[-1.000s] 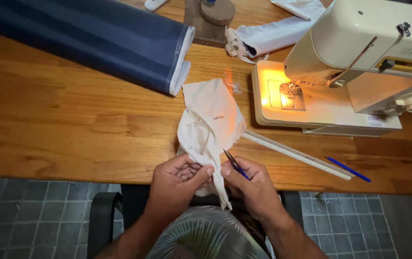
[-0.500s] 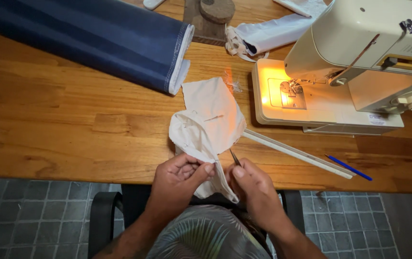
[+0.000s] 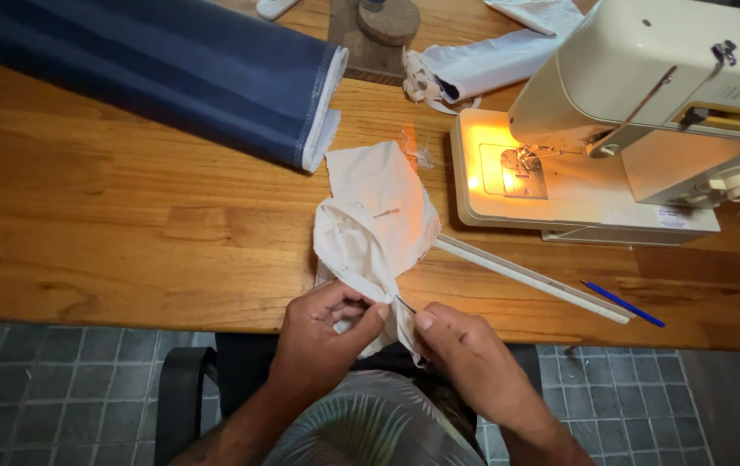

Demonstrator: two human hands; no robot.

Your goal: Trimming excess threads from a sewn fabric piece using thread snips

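A piece of cream cloth point(image 3: 376, 224) lies over the front edge of the wooden table point(image 3: 128, 233), folded and bunched at its lower end. My left hand point(image 3: 322, 332) pinches that lower end at the table's edge. My right hand point(image 3: 465, 349) holds a thin dark pointed tool point(image 3: 404, 304), its tip touching the cloth right beside my left fingertips. Only the tool's tip shows; the rest is hidden in my hand.
A cream sewing machine point(image 3: 637, 112) with its lamp on stands at the right. A roll of dark blue fabric point(image 3: 172, 73) lies at the back left. A long white ruler point(image 3: 529, 278) and a blue pen point(image 3: 622, 303) lie near the front edge. More white cloth point(image 3: 482, 60) sits behind.
The cloth has been drawn down and regathered between my hands. The dark tool, earlier sticking out plainly from my right hand, is now mostly hidden with its tip at the cloth.
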